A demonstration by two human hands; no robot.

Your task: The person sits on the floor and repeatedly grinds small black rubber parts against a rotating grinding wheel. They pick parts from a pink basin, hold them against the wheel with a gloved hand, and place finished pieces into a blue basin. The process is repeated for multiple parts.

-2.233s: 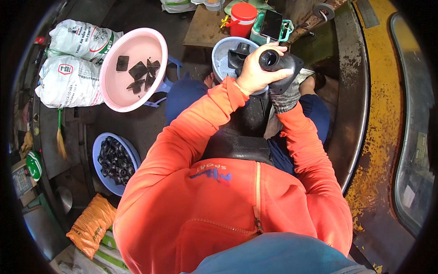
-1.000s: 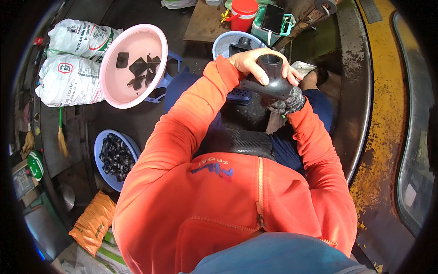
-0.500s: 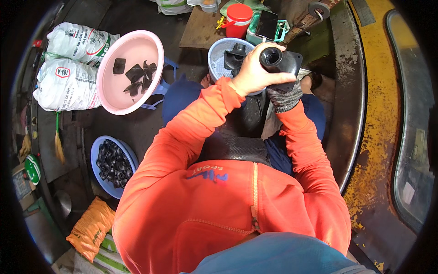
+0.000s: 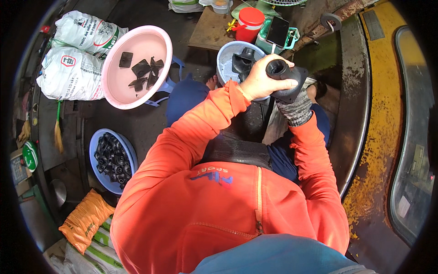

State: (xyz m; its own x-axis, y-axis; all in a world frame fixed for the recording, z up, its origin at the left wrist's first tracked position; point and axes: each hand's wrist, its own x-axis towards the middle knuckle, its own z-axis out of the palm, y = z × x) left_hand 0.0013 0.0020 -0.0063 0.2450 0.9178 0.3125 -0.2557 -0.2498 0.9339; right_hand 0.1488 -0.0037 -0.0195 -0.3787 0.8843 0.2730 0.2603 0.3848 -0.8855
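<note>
Between my hands, in front of my chest, is a black molded plastic part [image 4: 299, 76] with a round, hollow neck and a flared, flat-edged base. The open neck tilts up toward me. My bare left hand [image 4: 262, 78] grips it from the left, thumb along the near side of the neck and fingers over the far side. In a grey knit glove, my right hand [image 4: 295, 108] holds the base from below and to the right; its fingers are hidden behind the part. Just beyond my left hand, a light blue basket [image 4: 222, 64] holds similar black parts [image 4: 244, 61].
A pink basin [image 4: 119, 86] with several flat black pieces stands on a blue stool at left. Below it is a blue tub [image 4: 132, 153] full of small black parts. A red-lidded jug [image 4: 248, 29] and a phone [image 4: 278, 31] are ahead. A rusty yellow machine [image 4: 369, 173] borders the right.
The whole view has shifted slightly. The part has turned a little in my hands, its neck now tilting more upright. Both hands stay on it.
</note>
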